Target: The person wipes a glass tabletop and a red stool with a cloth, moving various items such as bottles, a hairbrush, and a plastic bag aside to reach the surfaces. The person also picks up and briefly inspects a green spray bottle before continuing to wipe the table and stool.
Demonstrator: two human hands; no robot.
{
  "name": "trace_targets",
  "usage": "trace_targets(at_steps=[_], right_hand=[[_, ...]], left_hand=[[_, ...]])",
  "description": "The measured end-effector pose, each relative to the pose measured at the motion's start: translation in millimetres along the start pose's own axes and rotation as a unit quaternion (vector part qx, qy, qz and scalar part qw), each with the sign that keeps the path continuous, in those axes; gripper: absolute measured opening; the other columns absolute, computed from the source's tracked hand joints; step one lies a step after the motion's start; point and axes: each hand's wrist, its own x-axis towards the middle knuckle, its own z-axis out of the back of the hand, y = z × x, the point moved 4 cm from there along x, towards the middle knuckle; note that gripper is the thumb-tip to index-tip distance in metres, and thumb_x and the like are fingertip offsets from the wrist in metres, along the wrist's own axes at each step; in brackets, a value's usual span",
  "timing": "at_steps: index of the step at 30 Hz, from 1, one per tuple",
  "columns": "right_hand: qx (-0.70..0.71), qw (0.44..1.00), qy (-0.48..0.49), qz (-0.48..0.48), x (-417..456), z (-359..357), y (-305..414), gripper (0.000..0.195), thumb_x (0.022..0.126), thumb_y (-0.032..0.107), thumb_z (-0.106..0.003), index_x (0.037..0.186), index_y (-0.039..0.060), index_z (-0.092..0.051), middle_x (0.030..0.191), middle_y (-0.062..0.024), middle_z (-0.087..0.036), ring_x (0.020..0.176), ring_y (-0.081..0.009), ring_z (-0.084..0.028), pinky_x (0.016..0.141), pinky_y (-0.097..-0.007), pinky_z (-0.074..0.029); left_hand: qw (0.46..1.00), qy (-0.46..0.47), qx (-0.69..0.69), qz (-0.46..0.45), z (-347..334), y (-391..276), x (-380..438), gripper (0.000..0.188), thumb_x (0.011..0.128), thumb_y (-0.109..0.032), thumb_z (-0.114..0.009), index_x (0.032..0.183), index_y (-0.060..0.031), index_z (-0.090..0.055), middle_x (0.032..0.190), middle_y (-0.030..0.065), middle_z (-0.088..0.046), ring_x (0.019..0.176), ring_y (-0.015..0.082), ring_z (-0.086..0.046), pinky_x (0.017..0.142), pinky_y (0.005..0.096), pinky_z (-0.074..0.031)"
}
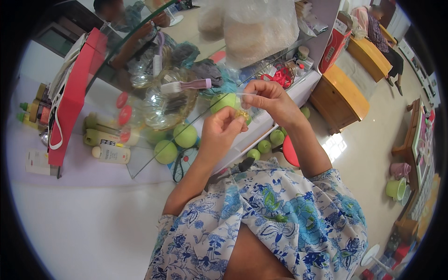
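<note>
Between the thumb and fingers of my left hand (pixel 221 132) is a small gold-coloured ornament (pixel 242 114); its exact kind cannot be told. Just above and to the right, my right hand (pixel 272 101) pinches a thin, see-through strip or small plastic bag (pixel 247 94). The two hands are close together but apart, over the front of a shelf. Behind them lies a green round fruit (pixel 222 102). To the left, a brush with a purple handle (pixel 193 85) rests across a transparent plastic container (pixel 171 105).
A glass shelf edge (pixel 154 155) runs beside my left forearm. Green fruits (pixel 185 135), bottles (pixel 112 154) and a red paper bag (pixel 71 105) stand left. Plastic-wrapped goods (pixel 260 35) hang over the back. A wooden cabinet (pixel 337 99) stands right; a person (pixel 376 35) sits beyond.
</note>
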Motion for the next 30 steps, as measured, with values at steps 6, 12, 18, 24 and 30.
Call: trace_targets(at_steps=[6,12,18,24,30], right_hand=[[0.061,0.998,0.008,-0.01,9.6,-11.1,3.1,0.014,0.09,0.018,-0.064,0.087,0.0043,-0.064,0.081,0.0009,-0.063,0.076,-0.0065,-0.056,0.074,-0.0233,-0.046],[0.02,1.0,0.015,-0.006,22.4,-19.9,9.6,0.013,0.09,0.018,-0.064,0.087,0.0049,-0.063,0.08,0.0021,-0.06,0.074,-0.0067,-0.055,0.071,-0.0235,-0.046],[-0.076,0.991,0.111,0.024,50.4,-53.1,76.9,0.013,0.089,0.018,-0.066,0.089,0.0052,-0.063,0.079,0.0045,-0.059,0.072,-0.0037,-0.053,0.064,-0.0195,-0.044],[-0.233,0.95,0.159,0.135,95.8,-98.0,162.3,0.013,0.09,0.018,-0.064,0.088,0.0059,-0.065,0.076,0.0053,-0.059,0.068,-0.003,-0.053,0.059,-0.0192,-0.042],[-0.504,0.814,0.018,0.289,184.7,-117.2,197.2,0.021,0.088,0.024,-0.063,0.088,0.0031,-0.064,0.066,0.0005,-0.057,0.06,-0.0074,-0.053,0.056,-0.0253,-0.042]], left_hand=[[1.0,-0.017,-0.01,-0.017,8.9,-15.5,-10.9,0.018,0.095,-0.016,-0.05,0.094,-0.0016,-0.06,0.084,0.0039,-0.066,0.079,0.009,-0.062,0.072,0.0214,-0.046],[0.998,-0.035,-0.025,-0.037,22.1,-19.8,-18.7,0.017,0.095,-0.014,-0.049,0.092,-0.0022,-0.061,0.084,0.0041,-0.066,0.08,0.0084,-0.061,0.073,0.0224,-0.047],[0.997,-0.053,-0.05,-0.034,34.5,-14.8,-36.7,0.015,0.095,-0.011,-0.049,0.092,-0.0023,-0.061,0.085,0.0034,-0.065,0.08,0.0084,-0.061,0.074,0.0223,-0.047],[0.994,-0.102,-0.043,-0.019,50.4,-1.2,-62.9,0.014,0.094,-0.012,-0.05,0.094,-0.0022,-0.061,0.086,0.004,-0.065,0.081,0.01,-0.061,0.075,0.0239,-0.048],[0.987,-0.151,-0.053,0.003,64.3,15.7,-88.9,0.015,0.093,-0.012,-0.052,0.095,-0.0001,-0.061,0.082,0.0051,-0.066,0.077,0.0104,-0.061,0.071,0.0251,-0.047]])
